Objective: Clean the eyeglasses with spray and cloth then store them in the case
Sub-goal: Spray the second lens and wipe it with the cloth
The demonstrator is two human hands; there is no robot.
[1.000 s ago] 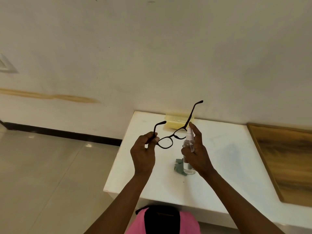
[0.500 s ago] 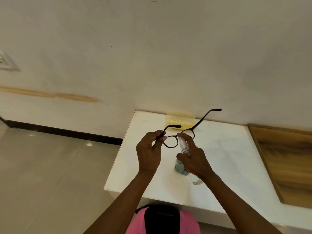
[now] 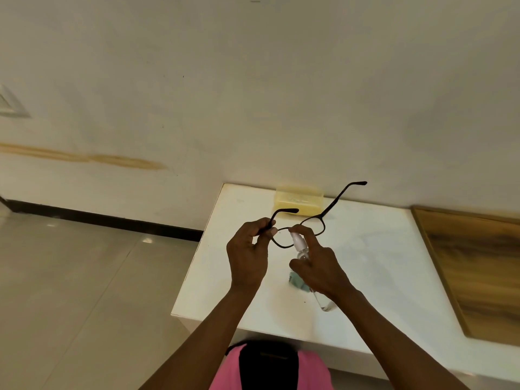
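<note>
Above one white table [image 3: 365, 263], left hand [image 3: 247, 257] pinches one eyeglasses [image 3: 311, 223]; right hand [image 3: 318, 266] grips one spray bottle [image 3: 302, 250]

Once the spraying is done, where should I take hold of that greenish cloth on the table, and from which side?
Pinch the cloth at its exposed left edge, coming from above and from the left. Only that part shows; the rest is hidden behind the right hand and the spray bottle. It lies low on the white table, so a fingertip pinch likely works best.
</note>
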